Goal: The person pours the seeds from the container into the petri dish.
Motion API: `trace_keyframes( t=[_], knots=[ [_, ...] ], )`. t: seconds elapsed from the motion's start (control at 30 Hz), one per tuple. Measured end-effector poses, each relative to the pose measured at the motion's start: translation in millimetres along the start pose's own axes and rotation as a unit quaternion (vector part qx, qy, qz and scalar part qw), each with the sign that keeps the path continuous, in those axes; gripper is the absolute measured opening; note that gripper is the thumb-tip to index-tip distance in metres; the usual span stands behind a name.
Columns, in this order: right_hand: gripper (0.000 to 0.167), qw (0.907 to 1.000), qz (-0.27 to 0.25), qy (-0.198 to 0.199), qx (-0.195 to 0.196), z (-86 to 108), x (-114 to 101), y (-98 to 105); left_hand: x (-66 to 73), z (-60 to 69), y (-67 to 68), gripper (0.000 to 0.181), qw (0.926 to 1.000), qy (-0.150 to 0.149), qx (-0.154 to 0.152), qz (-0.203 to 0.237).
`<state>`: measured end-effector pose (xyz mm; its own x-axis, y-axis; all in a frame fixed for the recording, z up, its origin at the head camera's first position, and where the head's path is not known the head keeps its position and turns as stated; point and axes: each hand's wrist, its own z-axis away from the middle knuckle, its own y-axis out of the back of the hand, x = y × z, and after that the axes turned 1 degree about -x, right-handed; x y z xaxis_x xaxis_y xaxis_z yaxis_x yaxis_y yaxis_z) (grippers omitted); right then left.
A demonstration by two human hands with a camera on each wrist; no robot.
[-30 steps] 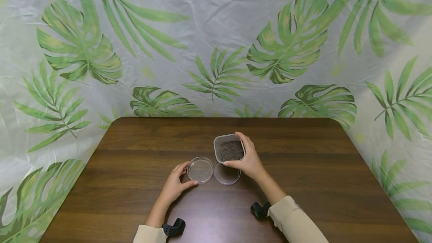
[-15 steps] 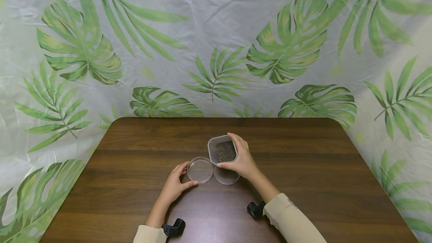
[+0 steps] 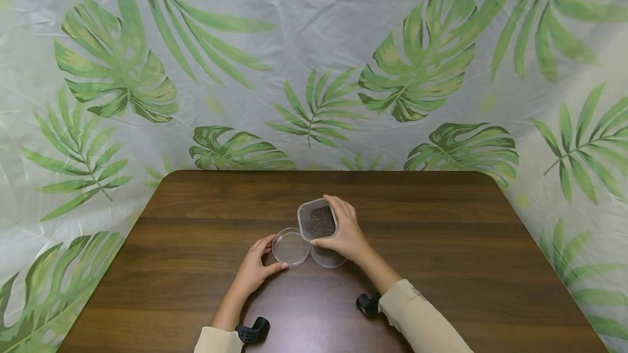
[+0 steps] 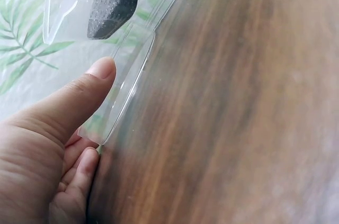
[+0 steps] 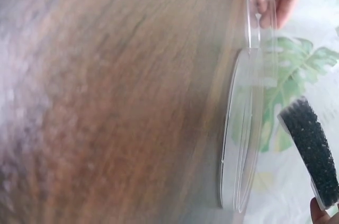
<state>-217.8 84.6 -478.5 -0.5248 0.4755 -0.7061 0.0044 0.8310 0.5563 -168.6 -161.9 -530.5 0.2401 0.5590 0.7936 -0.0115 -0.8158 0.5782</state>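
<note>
My right hand [image 3: 348, 237] grips a clear square plastic tub [image 3: 305, 220] by its right side, thumb at the near edge and fingers at the far one. Dark granular material [image 3: 322, 223], like chia seeds or fine soil, lies inside; its exact kind I cannot tell. The tub is raised above the table and tilted to the left. My left hand [image 3: 253, 267] holds a round clear petri dish [image 3: 291, 247] between thumb and fingers, the dish resting on the table. A second petri dish [image 3: 327, 258] touches its right side, partly hidden by the tub and right hand.
Brown wooden table [image 3: 196, 211] with rounded far corners lies under everything. A leaf-printed sheet [image 3: 314, 42] hangs behind it. Black wrist devices [image 3: 253, 331] are strapped to both wrists, below light sleeves.
My right hand has moved the tub leftward, over the gap between the dishes, and tilted it further left. The dark material now gathers toward the tub's right side. My left hand stays put.
</note>
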Motion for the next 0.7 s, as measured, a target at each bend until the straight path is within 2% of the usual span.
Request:
trace_keyframes(
  t=[0.4,0.7],
  knots=[
    [0.104,0.9987,0.041,0.031,-0.009,-0.5,1.1,-4.6,0.5,0.6,-0.1,0.073,1.0,0.005,0.0,0.003],
    [0.101,0.9959,0.074,0.042,-0.03,-1.8,0.9,-6.2,2.0,1.3,0.7,0.074,1.0,0.007,-0.001,0.002]
  ],
)
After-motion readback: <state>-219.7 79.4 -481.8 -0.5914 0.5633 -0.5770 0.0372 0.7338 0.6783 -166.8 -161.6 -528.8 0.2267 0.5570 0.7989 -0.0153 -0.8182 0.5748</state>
